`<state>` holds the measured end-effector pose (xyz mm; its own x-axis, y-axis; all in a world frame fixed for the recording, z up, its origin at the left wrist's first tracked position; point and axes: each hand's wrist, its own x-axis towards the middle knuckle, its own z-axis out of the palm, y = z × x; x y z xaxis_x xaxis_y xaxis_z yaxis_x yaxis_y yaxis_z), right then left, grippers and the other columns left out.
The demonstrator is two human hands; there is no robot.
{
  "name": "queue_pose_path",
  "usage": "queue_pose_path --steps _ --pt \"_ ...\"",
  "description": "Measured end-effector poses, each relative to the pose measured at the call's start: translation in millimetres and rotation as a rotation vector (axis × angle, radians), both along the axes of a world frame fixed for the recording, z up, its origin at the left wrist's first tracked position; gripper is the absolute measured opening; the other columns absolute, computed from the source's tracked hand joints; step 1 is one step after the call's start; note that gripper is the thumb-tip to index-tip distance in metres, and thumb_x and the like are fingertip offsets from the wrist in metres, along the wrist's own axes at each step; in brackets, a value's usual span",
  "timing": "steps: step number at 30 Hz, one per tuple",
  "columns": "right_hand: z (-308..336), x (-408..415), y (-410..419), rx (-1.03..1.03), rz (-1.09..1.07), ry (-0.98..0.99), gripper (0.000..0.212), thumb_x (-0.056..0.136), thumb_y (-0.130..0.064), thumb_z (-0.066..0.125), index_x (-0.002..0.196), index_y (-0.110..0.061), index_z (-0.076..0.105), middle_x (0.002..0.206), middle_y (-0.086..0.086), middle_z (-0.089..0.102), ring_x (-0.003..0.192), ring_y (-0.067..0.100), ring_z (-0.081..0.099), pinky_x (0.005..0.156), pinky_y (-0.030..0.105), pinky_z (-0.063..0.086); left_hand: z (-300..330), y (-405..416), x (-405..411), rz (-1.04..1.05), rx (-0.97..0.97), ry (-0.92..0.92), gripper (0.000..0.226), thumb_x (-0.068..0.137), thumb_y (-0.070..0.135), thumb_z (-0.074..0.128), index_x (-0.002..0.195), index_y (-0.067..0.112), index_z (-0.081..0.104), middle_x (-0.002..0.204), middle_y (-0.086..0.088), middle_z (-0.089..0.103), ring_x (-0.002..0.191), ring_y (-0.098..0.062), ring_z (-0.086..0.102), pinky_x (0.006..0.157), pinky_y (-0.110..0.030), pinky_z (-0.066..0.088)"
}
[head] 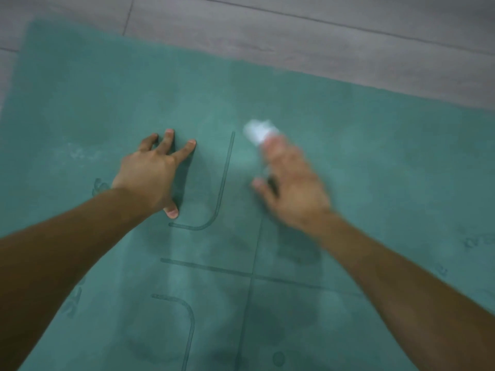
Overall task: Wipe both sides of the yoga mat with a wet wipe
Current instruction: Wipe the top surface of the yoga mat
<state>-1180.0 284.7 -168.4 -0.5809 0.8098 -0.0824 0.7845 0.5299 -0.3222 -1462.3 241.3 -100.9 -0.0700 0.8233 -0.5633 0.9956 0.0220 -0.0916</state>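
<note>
A teal yoga mat (361, 145) with dark printed alignment lines lies flat on the floor and fills most of the view. My left hand (151, 172) rests on the mat left of centre, fingers spread and fingertips pressing down, holding nothing. My right hand (290, 183) is blurred by motion and lies flat on the mat right of centre. A crumpled white wet wipe (255, 131) sticks out from under its fingertips, pressed against the mat. Damp darker patches show on the mat near me.
Grey wood-look floor (321, 30) runs beyond the mat's far edge and past its far left corner. The mat reaches out of view on the right and toward me.
</note>
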Motion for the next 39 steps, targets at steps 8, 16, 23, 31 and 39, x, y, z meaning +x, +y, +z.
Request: queue_pose_path --steps 8,16,23,31,39 --pt "9 -58 -82 -0.055 0.435 -0.088 0.091 0.104 -0.068 0.034 0.167 -0.007 0.009 0.176 0.009 -0.002 0.162 0.020 -0.012 0.131 0.044 0.010 5 1 1 -0.012 -0.040 0.015 0.167 0.039 0.061 0.102 0.166 0.045 -0.005 0.177 -0.004 0.002 0.160 -0.036 0.015 0.120 -0.049 0.041" --pt "-12 -13 62 0.065 -0.407 -0.139 0.100 0.100 -0.076 0.015 0.166 -0.001 0.009 0.175 0.013 -0.001 0.162 0.022 -0.009 0.132 0.044 0.002 6 80 -12 0.090 0.045 -0.066 0.166 0.038 0.056 0.105 0.165 0.048 -0.002 0.176 -0.008 -0.003 0.158 -0.047 0.013 0.120 -0.064 0.036" --pt "-2 -41 5 0.076 0.316 -0.132 0.085 0.107 -0.067 0.023 0.168 -0.009 0.007 0.176 0.008 -0.002 0.162 0.017 -0.010 0.131 0.043 0.009 -9 92 -17 0.078 -0.011 -0.050 0.175 0.025 0.063 0.103 0.162 0.055 -0.006 0.175 -0.005 -0.001 0.155 -0.051 0.016 0.114 -0.062 0.044" --pt "-7 -97 22 -0.019 0.030 0.087 0.085 0.105 -0.056 0.042 0.164 0.000 0.018 0.174 0.016 0.009 0.163 0.027 -0.001 0.130 0.048 0.012 -7 90 -14 0.076 0.002 -0.021 0.171 0.035 0.062 0.102 0.159 0.057 -0.015 0.176 -0.001 -0.010 0.160 -0.045 0.006 0.113 -0.060 0.044" --pt "-7 -52 102 0.069 0.206 -0.085 0.071 0.110 -0.052 0.031 0.166 -0.009 0.020 0.174 0.005 0.019 0.162 0.019 0.009 0.131 0.042 0.013 -9 90 -15 0.054 0.005 0.003 0.174 0.035 0.065 0.101 0.158 0.056 -0.021 0.176 -0.003 -0.013 0.161 -0.045 0.005 0.112 -0.059 0.047"
